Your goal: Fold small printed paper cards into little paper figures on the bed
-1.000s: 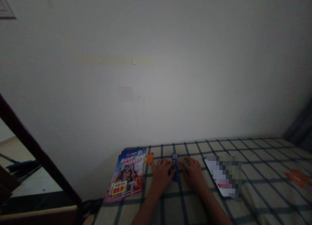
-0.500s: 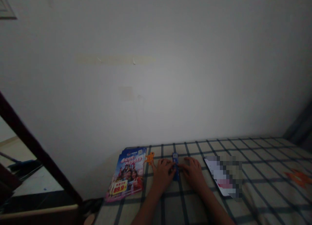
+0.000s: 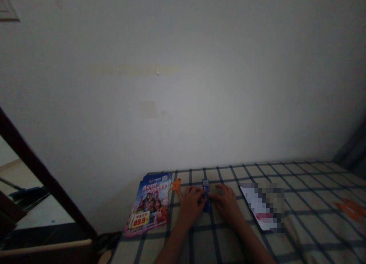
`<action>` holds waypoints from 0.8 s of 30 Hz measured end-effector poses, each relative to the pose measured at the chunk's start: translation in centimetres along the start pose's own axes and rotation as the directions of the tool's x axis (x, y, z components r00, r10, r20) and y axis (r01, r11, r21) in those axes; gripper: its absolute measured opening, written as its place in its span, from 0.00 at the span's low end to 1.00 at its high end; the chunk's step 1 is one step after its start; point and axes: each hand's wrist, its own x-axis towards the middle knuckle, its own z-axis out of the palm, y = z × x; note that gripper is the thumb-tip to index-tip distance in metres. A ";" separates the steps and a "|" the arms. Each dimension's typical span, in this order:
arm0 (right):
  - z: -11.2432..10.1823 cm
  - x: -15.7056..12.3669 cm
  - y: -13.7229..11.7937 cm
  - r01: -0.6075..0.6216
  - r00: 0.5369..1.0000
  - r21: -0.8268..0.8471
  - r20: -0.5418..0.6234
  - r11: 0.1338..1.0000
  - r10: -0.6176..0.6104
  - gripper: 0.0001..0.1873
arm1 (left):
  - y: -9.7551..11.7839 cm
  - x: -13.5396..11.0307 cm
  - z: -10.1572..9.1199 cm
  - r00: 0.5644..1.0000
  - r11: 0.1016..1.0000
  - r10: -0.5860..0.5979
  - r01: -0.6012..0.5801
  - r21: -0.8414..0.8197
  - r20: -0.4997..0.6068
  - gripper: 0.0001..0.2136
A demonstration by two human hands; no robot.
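A narrow blue folded leaflet (image 3: 206,183) lies lengthwise on the checked cloth, a pale printed square near its far end. My left hand (image 3: 192,200) rests along its left side, with fingertips closed over the near part of the strip and one finger spread outward to the left. On the other side, my right hand (image 3: 226,201) lies low with its fingers apart. Its nearest fingertips are at the strip's right edge; firm contact cannot be made out. The hands partly cover the strip's middle.
A fanned stack of colourful flyers (image 3: 151,203) lies left of my hands. To the right is a tablet-like flat object (image 3: 254,203), partly pixelated. Orange figures mark the checked cloth (image 3: 309,203). A pale wall (image 3: 200,103) rises behind; a dark slanted post (image 3: 42,172) stands at left.
The fingers of my right hand have shifted very slightly beside the folded leaflet. My left hand stays on the strip, and the other objects keep their places.
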 end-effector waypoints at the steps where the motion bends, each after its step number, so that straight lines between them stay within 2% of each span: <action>1: -0.1 0.0 -0.1 -0.009 1.000 0.000 0.006 1.000 0.009 0.22 | 0.0 0.0 0.0 1.000 1.000 0.005 -0.005 0.002 -0.004 0.12; 8: -0.3 0.1 -0.3 -0.025 0.999 0.047 0.039 0.999 0.023 0.22 | -0.1 0.0 0.1 1.000 1.000 0.002 -0.002 -0.005 0.000 0.12; 13: -0.2 -0.2 0.1 0.015 1.000 0.106 -0.016 0.994 -0.013 0.23 | 0.0 0.0 0.2 1.000 1.000 -0.003 0.003 0.018 -0.011 0.12; 16: -0.3 -0.3 0.2 0.050 0.998 0.143 -0.032 0.988 -0.046 0.20 | 0.0 0.0 0.2 1.000 1.000 0.002 -0.002 0.019 -0.023 0.12; 24: -0.4 -0.3 -0.2 0.050 0.998 0.134 -0.045 0.990 -0.044 0.06 | -0.1 0.0 0.4 1.000 1.000 0.010 -0.010 0.005 -0.021 0.12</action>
